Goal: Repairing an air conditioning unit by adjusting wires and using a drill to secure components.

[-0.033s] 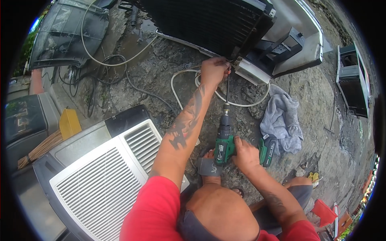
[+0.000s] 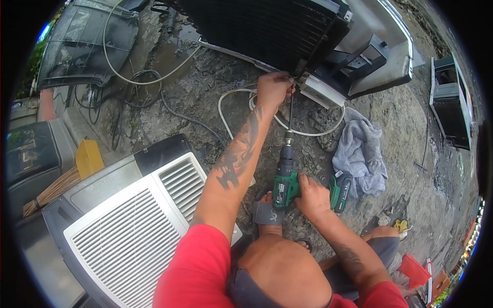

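Observation:
My right hand (image 2: 314, 197) is wrapped round the handle of a green and black cordless drill (image 2: 286, 190). A long thin driver bit (image 2: 291, 115) runs from its chuck toward the lower corner of an opened air conditioner (image 2: 257, 31) with a dark finned coil. At that corner my left hand (image 2: 275, 91) is closed, its fingertips pinched beside the bit's far end. Whatever lies between those fingertips is too small to make out. A small red spot shows at the fingertips. Just right of them, a white part (image 2: 322, 92) sits at the unit's base.
A white louvred front panel (image 2: 123, 236) lies at the left, beside a yellow piece (image 2: 90, 158) and a bundle of sticks (image 2: 51, 192). A grey towel (image 2: 359, 154) rests right of the drill. A white cable (image 2: 224, 115) loops over the rough wet ground. Another casing (image 2: 451, 102) stands far right.

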Action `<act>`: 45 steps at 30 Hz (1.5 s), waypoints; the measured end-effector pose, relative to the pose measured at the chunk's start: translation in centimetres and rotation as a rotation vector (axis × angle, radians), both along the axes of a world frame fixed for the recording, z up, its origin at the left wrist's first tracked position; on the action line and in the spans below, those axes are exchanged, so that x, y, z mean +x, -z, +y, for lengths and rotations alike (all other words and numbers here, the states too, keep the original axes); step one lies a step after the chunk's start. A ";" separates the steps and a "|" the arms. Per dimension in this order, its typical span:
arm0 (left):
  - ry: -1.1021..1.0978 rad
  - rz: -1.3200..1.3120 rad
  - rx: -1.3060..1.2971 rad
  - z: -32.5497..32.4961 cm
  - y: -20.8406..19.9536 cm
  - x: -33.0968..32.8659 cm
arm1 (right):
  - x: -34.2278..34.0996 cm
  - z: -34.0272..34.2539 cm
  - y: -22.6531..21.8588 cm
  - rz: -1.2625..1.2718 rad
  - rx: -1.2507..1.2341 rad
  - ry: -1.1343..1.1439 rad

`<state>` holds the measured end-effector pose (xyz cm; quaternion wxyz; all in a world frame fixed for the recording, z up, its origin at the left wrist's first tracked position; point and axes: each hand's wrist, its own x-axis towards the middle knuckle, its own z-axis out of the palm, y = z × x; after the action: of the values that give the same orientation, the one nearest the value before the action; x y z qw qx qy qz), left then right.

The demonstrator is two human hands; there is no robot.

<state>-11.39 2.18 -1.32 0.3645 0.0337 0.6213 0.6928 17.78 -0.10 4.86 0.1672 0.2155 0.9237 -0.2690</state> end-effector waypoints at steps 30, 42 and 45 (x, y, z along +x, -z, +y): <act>0.068 0.021 0.075 0.8 0.5 -1.6 | -1.6 1.5 0.2 0.009 0.026 0.010; -0.007 -0.016 0.107 0.9 -0.1 -0.3 | -1.7 -0.6 1.4 0.082 0.035 0.075; -0.014 -0.017 0.110 1.0 -0.3 -0.3 | -1.8 -0.9 1.6 0.100 0.020 0.090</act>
<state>-11.71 3.17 -1.01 0.3626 0.0433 0.5795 0.7286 15.97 -1.01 3.24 0.1063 0.2446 0.9230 -0.2775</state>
